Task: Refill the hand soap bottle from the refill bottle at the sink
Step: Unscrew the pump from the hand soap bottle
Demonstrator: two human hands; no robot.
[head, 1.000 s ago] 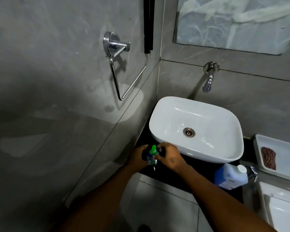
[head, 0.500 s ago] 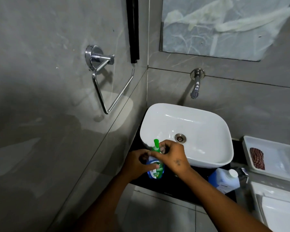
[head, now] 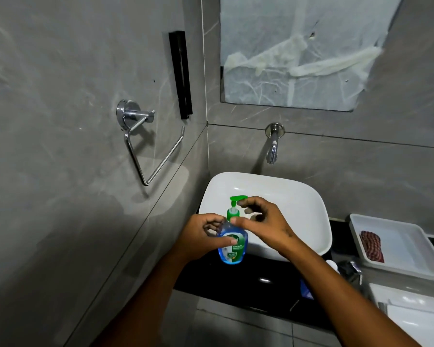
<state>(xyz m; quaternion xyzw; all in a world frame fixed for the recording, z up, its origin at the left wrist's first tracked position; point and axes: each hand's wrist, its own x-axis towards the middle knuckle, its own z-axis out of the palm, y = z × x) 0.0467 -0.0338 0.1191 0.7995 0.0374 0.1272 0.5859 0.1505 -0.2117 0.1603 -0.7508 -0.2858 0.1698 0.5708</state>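
The hand soap bottle (head: 232, 247) is clear blue with a green pump head and a green label. It is held upright in front of the white sink (head: 296, 196). My left hand (head: 202, 237) wraps the bottle's body from the left. My right hand (head: 263, 225) pinches the green pump collar with thumb and fingers. The refill bottle (head: 307, 291) lies on the black counter to the right; only a blue corner and a bit of its white cap show past my right forearm.
A chrome tap (head: 272, 146) juts from the wall above the sink. A chrome towel ring (head: 145, 146) hangs on the left wall. A white tray (head: 398, 249) holding a dark red scrubber sits at the right. The black counter (head: 236, 284) runs under the sink.
Both hands have lifted the soap bottle from the counter up in front of the sink. The pump head now stands clear above my fingers. The camera has tilted up.
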